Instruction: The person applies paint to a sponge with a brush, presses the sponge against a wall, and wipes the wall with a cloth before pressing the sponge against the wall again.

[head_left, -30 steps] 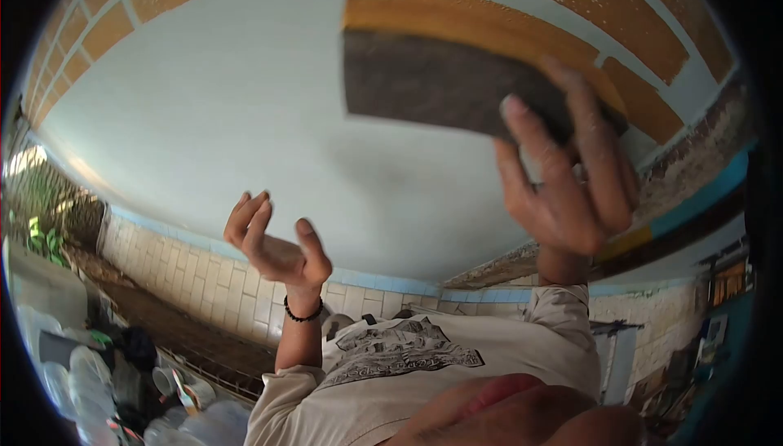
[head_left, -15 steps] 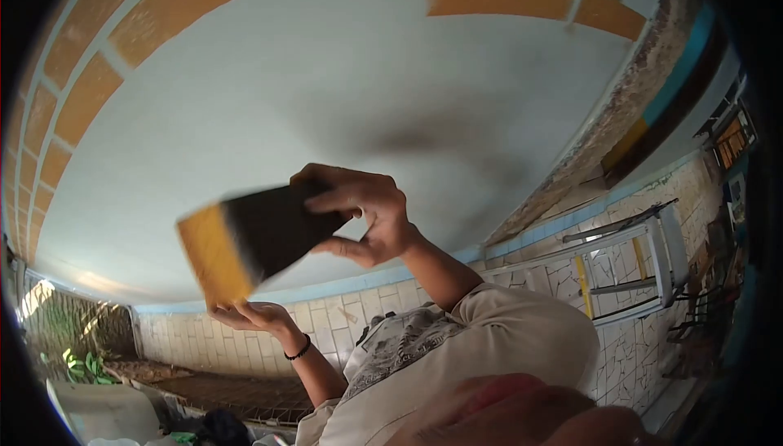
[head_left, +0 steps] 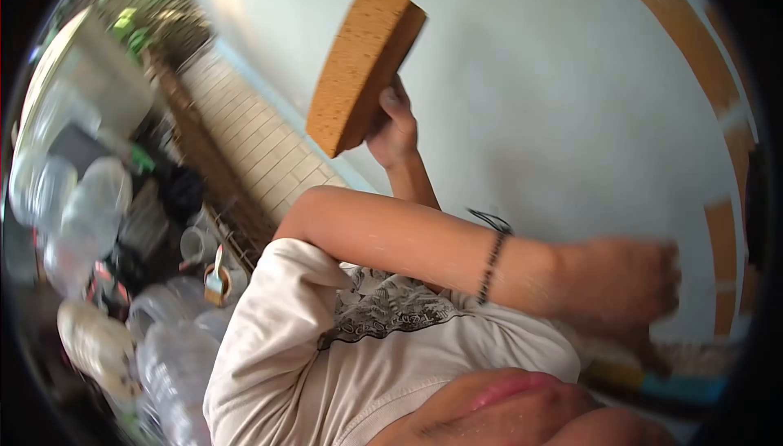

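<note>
My right hand (head_left: 395, 132) grips an orange-brown sponge (head_left: 351, 66), a thick rectangular block with small pits over its broad face. It is held up, tilted, in front of the pale wall (head_left: 538, 111); most of my fingers are behind it. My left arm crosses over my right forearm, and my left hand (head_left: 624, 287) is at the right, near the wall's lower edge. Motion smears its fingers, so whether they hold anything cannot be made out. A dark braided bracelet (head_left: 493, 266) circles my left wrist.
Orange brick-like blocks (head_left: 719, 242) are painted on the wall at the right. Clear plastic containers (head_left: 94, 201) crowd the left side. A paintbrush (head_left: 215, 279) stands in a small pot among them. Pale tiles (head_left: 257, 136) run along the wall's foot.
The view has swung round, with the containers now at the left. My left hand has left the sponge and crossed to the right. The sponge's pitted broad face now shows.
</note>
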Action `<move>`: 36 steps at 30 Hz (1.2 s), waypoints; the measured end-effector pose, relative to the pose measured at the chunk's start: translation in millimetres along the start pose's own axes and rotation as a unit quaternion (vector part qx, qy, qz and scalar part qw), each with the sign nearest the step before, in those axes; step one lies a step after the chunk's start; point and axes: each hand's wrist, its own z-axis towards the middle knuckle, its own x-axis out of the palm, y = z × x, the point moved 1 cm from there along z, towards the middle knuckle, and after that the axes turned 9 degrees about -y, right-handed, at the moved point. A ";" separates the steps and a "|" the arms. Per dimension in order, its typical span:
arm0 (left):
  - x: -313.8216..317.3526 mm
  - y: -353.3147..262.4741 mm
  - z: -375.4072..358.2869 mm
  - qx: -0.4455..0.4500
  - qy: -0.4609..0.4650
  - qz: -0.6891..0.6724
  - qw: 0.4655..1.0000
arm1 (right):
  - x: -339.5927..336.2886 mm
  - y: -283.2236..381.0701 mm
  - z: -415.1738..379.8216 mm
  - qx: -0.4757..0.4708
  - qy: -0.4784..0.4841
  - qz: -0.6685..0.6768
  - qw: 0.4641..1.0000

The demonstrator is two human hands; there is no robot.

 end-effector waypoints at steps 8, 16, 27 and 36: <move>-68.6 58.2 -97.2 -0.115 -0.010 0.053 0.992 | -5.5 -52.0 32.7 0.095 0.033 0.089 0.991; -174.3 110.5 -214.9 -0.395 -0.159 0.155 0.891 | -30.6 -81.1 70.7 0.161 0.206 0.333 0.906; -248.9 197.4 -337.5 -0.471 -0.466 0.109 0.741 | -82.5 -136.6 177.1 0.328 -0.002 0.248 0.911; -387.5 224.3 -518.9 -0.515 -0.621 0.150 0.572 | -10.7 -268.3 279.7 0.375 0.033 0.208 0.903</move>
